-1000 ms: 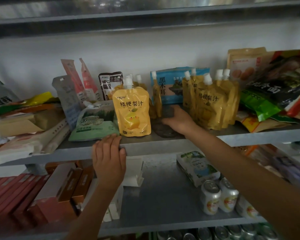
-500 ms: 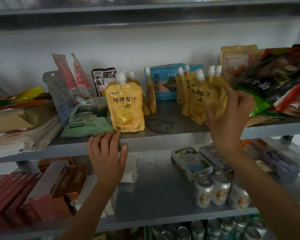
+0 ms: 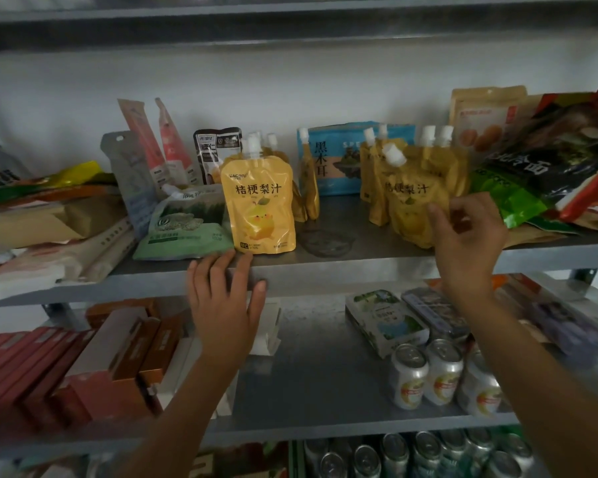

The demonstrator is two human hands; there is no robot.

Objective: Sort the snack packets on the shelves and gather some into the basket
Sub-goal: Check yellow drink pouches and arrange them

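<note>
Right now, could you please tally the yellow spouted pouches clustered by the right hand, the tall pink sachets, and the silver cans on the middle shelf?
Yellow spouted pouches, counted by white caps: 5
Tall pink sachets leaning at the back wall: 2
Silver cans in view: 3
Total: 10

I am in a small shop: metal shelves (image 3: 325, 267) stocked with yellow juice pouches (image 3: 259, 205), snack packets (image 3: 183, 225), drink cans (image 3: 442, 374), red boxes (image 3: 25, 367).
</note>
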